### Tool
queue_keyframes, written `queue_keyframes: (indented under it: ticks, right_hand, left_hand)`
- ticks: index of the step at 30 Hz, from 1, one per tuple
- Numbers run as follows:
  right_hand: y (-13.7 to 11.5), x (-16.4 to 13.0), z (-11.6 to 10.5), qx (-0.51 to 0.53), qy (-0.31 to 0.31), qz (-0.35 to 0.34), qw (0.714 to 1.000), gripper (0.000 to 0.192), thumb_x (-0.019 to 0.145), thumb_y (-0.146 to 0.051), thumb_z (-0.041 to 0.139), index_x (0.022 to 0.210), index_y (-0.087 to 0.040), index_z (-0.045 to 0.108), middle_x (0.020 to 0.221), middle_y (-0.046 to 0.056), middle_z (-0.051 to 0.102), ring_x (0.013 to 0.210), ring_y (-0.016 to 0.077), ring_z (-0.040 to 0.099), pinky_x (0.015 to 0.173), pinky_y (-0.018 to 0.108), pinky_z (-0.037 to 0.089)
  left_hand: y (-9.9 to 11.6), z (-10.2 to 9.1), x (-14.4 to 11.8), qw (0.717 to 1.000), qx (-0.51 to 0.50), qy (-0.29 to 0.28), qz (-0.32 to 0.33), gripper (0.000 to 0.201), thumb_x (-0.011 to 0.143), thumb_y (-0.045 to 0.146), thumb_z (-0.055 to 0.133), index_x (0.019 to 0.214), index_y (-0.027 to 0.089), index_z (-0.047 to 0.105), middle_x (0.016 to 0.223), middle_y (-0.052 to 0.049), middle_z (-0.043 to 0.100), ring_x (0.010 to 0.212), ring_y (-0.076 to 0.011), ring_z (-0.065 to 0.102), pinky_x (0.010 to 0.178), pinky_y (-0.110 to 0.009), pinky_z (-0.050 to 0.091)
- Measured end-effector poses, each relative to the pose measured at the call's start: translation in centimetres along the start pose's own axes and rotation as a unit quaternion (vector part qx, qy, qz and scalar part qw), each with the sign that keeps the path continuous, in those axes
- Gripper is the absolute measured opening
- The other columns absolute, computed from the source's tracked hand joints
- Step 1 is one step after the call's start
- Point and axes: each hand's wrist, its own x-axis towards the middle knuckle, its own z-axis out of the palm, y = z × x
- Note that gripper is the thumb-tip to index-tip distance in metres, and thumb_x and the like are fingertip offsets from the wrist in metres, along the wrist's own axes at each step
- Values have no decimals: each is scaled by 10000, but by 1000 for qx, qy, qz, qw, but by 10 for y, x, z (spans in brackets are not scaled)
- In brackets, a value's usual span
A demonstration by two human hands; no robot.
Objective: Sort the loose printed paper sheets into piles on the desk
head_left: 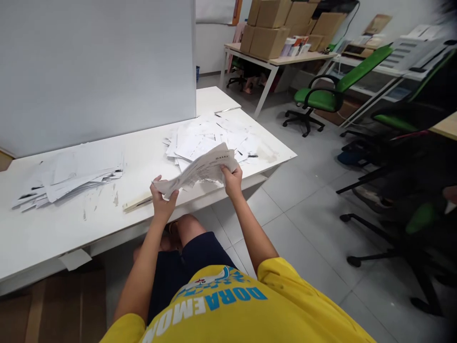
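A small stack of printed paper sheets (pixel 202 170) is held up above the table's front edge, bent into a curve between my hands. My left hand (pixel 162 200) grips the lower left end, thumb and fingers closed on it. At the right end my right hand (pixel 232 178) pinches the sheets, thumb on top. Beyond them a loose pile of papers (pixel 194 143) spreads over the white table (pixel 143 138). Close to my left hand, a flat cream-coloured item (pixel 137 202) lies at the table edge, partly hidden by that hand.
Another paper pile (pixel 74 174) lies on the table's left side. A tall grey panel (pixel 96 66) stands along the back. Cardboard boxes (pixel 267 43) fill a second table behind. Green chairs (pixel 321 97) stand on the tiled floor to the right, where a person's hand (pixel 450 193) shows at the edge.
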Motion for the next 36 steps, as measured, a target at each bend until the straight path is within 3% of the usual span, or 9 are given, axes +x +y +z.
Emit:
queue_keyframes:
  ticks: [3,7,13,17,20,24,26,30,36]
  right_hand:
    - [6,-1,-5,21,0,14,1000,406,723,-461,675,1025,-202,594,1000,71,686,984,247,614,939,404,498]
    - [7,7,-18,21,-42,6,999,429,730,-464,675,1065,-211,586,1093,91,690,1082,257,608,1000,401,461]
    - [33,-4,-16,-23,-32,44,998,391,759,-502,565,1033,-223,540,1085,83,659,1056,244,584,976,391,467]
    - [47,-24,-11,-53,0,40,998,357,780,-479,503,1033,-227,501,1064,71,628,1034,225,566,991,390,452]
    - [47,-29,-12,-75,-12,46,996,351,777,-457,514,1039,-225,486,1081,80,615,1042,225,567,1003,397,445]
    - [35,-11,-16,-74,-21,40,996,578,712,-486,644,1192,-226,453,1316,131,552,1220,245,524,1074,399,413]
    - [25,4,-17,-66,-63,20,996,668,687,-507,697,1245,-231,455,1373,129,533,1263,256,510,1098,406,403]
    - [14,21,-13,-40,-167,15,985,570,717,-516,703,1181,-230,533,1231,101,638,1150,268,589,1043,424,452]
    - [29,5,-11,-40,-135,65,988,475,716,-509,654,1076,-215,554,1039,69,671,1030,244,610,952,381,487]
  left_hand:
    - [-8,12,-6,998,2,23,-53,649,770,695,669,1126,163,563,967,-116,671,887,-223,683,833,-364,564]
    - [-12,16,5,996,-10,62,-68,566,807,682,633,1058,176,585,966,-118,687,949,-234,684,856,-362,559]
    - [-16,9,6,1000,8,27,-11,624,786,691,644,1112,167,557,1002,-123,678,927,-233,684,809,-349,567]
    - [-22,10,-3,998,36,-17,-39,496,801,588,683,1052,168,602,943,-108,696,886,-238,693,803,-372,567]
    - [-26,11,-3,997,0,1,-79,486,784,595,697,1000,169,607,896,-95,692,845,-231,690,812,-383,568]
    - [-27,10,2,992,-64,43,-100,531,745,645,717,950,173,585,843,-74,667,814,-210,672,795,-356,567]
    - [-25,9,5,991,-73,50,-98,545,730,673,716,901,178,568,787,-48,634,776,-194,653,773,-339,562]
    - [-17,8,7,994,-56,54,-81,591,727,735,670,897,179,563,775,-34,614,750,-183,637,726,-319,551]
    - [-6,6,7,997,-13,67,-47,526,793,663,639,942,159,608,838,-61,643,805,-200,632,711,-304,521]
